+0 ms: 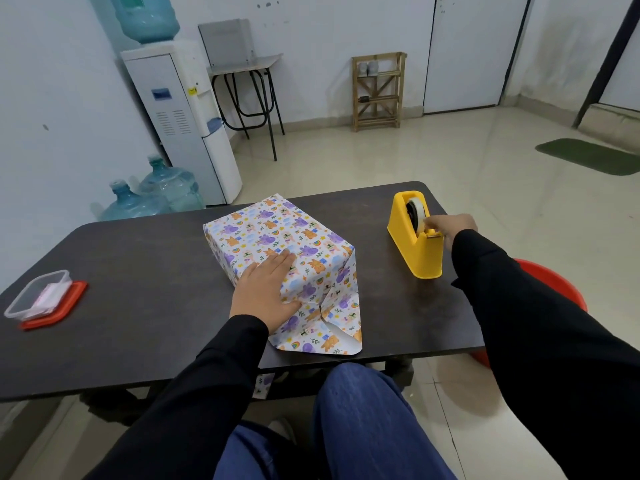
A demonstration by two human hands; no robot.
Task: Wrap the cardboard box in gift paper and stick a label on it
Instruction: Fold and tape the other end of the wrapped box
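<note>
One flap (330, 336) lies unfolded on the desk (138, 271) at its near edge, the last visible loose part of the gift paper (311, 244) around the box (242, 233), which sits at the desk's middle. The top and the sides in view are covered; the near end is only partly folded and creased. The person's left hand (265, 289) rests flat on the box's near left edge, fingers straight and together, pressing the paper down. The right hand (450, 225) reaches to the yellow tape dispenser (415, 254) toward the far right corner, its fingertips drawn together on the tape (417, 211) just at the cutter; no strip is pulled out yet. By appearance the wrapping is well advanced: the near end wants folding and taping, and whether the far end is closed cannot be seen. No label shows on the box. A clear plastic tub (38, 294) on a red lid (74, 301) waits at the left edge, its contents too unclear to name.
</note>
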